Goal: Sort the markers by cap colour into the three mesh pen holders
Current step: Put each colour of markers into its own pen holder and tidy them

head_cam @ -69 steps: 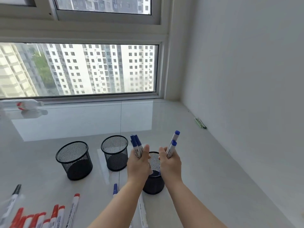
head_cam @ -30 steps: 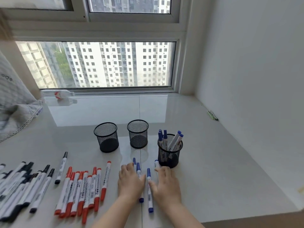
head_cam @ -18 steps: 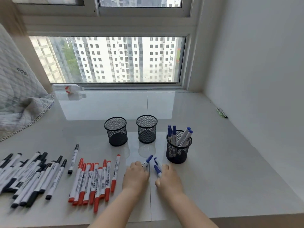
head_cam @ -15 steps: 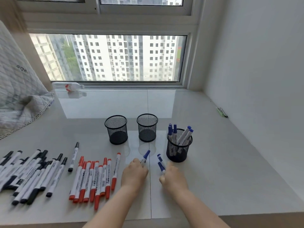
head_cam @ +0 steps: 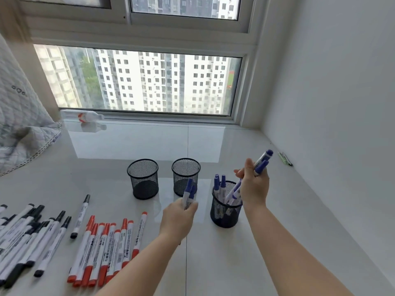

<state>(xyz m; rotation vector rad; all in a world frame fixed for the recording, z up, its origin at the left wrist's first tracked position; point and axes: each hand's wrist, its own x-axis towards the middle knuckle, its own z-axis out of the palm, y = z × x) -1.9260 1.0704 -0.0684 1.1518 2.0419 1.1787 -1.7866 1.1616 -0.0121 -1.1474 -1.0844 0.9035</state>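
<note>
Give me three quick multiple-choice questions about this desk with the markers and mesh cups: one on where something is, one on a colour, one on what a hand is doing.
1. Which mesh cup already has markers in it?
A. left cup
B. middle cup
C. right cup

2. What cap colour do the markers in both hands have?
A. blue
B. red
C. black

3. What is the right hand doing?
A. resting flat on the desk
B. gripping markers above a cup
C. hanging idle

Answers:
C, blue caps stick out of the right cup.
A, the caps above the left hand and the right hand are blue.
B, its fingers curl round blue markers over that cup.
</note>
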